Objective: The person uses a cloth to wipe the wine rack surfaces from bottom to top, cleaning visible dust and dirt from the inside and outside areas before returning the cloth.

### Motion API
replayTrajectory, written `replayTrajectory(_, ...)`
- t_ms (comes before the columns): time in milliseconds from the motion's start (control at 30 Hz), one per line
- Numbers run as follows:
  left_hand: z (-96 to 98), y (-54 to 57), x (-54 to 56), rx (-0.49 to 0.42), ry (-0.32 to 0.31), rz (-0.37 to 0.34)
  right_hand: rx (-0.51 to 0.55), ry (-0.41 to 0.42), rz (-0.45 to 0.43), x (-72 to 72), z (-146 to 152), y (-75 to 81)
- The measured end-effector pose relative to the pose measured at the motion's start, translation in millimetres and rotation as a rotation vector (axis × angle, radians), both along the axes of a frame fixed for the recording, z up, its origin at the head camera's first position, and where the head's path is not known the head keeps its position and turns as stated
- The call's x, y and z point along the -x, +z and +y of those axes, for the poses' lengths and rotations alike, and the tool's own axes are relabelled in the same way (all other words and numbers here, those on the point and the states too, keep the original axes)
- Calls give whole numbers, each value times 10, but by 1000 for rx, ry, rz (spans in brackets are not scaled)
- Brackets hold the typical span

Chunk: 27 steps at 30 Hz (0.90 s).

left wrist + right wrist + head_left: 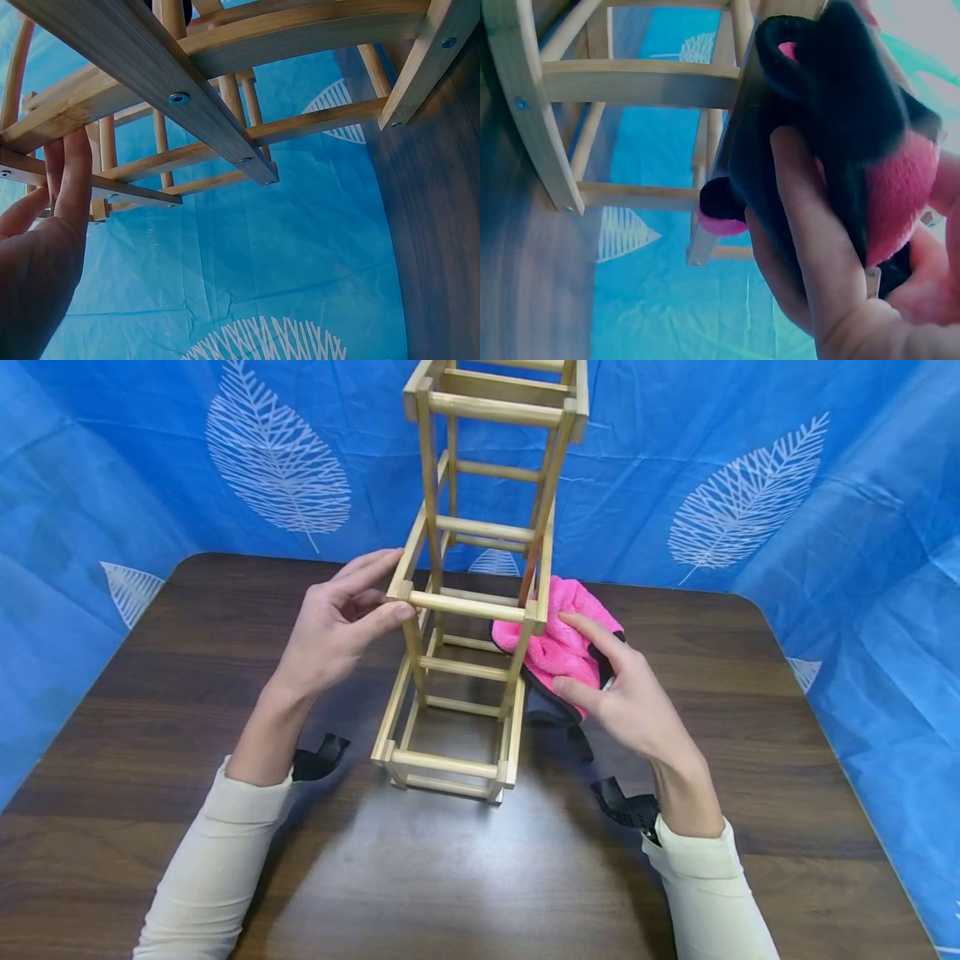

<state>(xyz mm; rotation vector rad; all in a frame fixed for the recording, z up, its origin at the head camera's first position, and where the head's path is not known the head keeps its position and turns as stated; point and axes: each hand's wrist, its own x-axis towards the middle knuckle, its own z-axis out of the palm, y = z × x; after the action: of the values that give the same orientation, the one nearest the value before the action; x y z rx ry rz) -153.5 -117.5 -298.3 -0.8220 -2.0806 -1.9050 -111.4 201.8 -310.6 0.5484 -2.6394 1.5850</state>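
A tall wooden rack (pixel 465 669) of light slats and round rods stands upright on the table, its top cut off by the head view's upper edge. At its left side my left hand (pixel 326 622) grips the middle tier's frame, thumb in front and fingers behind; the left wrist view shows those fingers (pixel 75 176) against a slat. My right hand (pixel 633 693) holds a pink cloth (pixel 566 631) with dark edging and a dark back against the rack's right side. In the right wrist view the cloth (pixel 904 187) is bunched between fingers and thumb, hiding part of the frame.
The dark brown wooden table (pixel 450 877) has rounded far corners. Behind and at both sides hangs a blue sheet (pixel 630 468) with white leaf prints. Black straps (pixel 626 806) hang at both wrists.
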Motion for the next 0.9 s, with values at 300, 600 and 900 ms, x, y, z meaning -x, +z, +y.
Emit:
replayTrajectory(300, -6, -22, 2, -44, -23, 2, -96, 111, -44, -77, 114, 15)
replayTrajectory(600, 1, -8, -12, -18, 2, 35, -100, 63, 44, -105, 110, 68)
replayTrajectory(900, 3, -2, -18, -22, 8, 26, -163, 60, 17, -189, 164, 174)
